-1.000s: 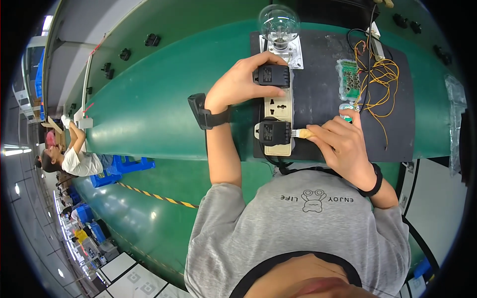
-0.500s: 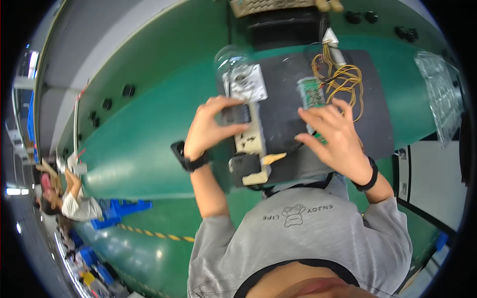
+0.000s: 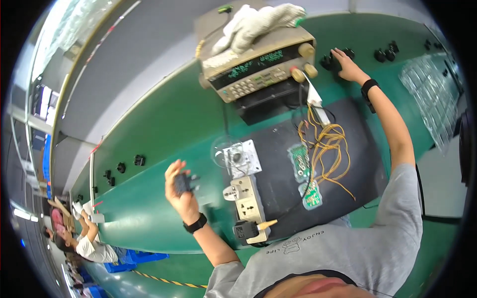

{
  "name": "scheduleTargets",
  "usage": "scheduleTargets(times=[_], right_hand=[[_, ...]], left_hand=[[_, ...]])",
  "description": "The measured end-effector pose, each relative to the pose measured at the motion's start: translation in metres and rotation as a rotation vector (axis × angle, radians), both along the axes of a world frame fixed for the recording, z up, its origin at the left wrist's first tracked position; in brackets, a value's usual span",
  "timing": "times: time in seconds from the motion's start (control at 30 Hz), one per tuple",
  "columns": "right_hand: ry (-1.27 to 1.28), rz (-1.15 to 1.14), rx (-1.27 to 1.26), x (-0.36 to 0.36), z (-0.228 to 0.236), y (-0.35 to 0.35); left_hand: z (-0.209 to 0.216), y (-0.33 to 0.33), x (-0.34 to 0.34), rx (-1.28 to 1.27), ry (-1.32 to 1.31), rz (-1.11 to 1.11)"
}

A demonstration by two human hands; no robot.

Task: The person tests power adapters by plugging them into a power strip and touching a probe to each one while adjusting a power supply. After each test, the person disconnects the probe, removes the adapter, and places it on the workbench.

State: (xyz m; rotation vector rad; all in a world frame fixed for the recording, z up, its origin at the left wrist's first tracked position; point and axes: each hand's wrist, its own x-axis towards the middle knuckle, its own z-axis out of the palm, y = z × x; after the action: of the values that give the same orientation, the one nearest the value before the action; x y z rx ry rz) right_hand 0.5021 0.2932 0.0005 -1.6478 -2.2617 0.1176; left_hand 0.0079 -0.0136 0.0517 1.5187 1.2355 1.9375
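Note:
My left hand (image 3: 176, 198), above the green table left of the power strip, grips a black plug-in power adapter (image 3: 183, 184), slightly blurred, with its prongs pointing right. Far off beside the bench instrument, my right hand (image 3: 350, 70) reaches out with fingers apart among small black adapters (image 3: 326, 61); whether it touches one I cannot tell. The beige power strip (image 3: 251, 212) holds a whitish travel plug (image 3: 231, 193) at its upper end. Another black adapter (image 3: 245, 230) with a yellow tag sits at its lower end. Two green circuit boards (image 3: 300, 161) lie right of it.
The boards rest on a dark mat (image 3: 273, 149) with tangled yellow wires (image 3: 343, 149). A bench instrument (image 3: 258, 69) with white gloves (image 3: 263, 24) on top stands behind. Clear plastic trays (image 3: 430, 94) lie at right. A person (image 3: 92, 246) sits far left.
My left hand has drawn left, away from the power strip, with the black adapter. My right hand has gone from the circuit boards to the far adapters. The view has shifted, showing the instrument fully.

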Motion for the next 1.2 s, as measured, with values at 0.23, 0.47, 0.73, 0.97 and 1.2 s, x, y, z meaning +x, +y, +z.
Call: scheduleTargets(times=[0.23, 0.47, 0.73, 0.97, 1.2], right_hand=[[0.008, 0.221, -0.163, -0.043, 0.029, 0.022], [0.248, 0.163, -0.137, -0.032, 0.023, -0.003], [1.142, 0.147, -0.454, -0.042, 0.077, -0.125], [1.319, 0.102, -0.702, -0.08, 0.087, -0.19], [0.595, 0.573, -0.751, -0.178, 0.111, -0.255]], left_hand=[[-0.061, 0.027, -0.033, -0.495, -0.08, 0.524], [-0.066, 0.061, -0.028, -0.535, 0.073, 0.53], [-0.084, 0.097, -0.041, -0.332, 0.057, 0.548], [-0.094, 0.076, -0.031, -0.34, 0.07, 0.524], [-0.088, 0.044, -0.011, -0.319, 0.104, 0.534]])
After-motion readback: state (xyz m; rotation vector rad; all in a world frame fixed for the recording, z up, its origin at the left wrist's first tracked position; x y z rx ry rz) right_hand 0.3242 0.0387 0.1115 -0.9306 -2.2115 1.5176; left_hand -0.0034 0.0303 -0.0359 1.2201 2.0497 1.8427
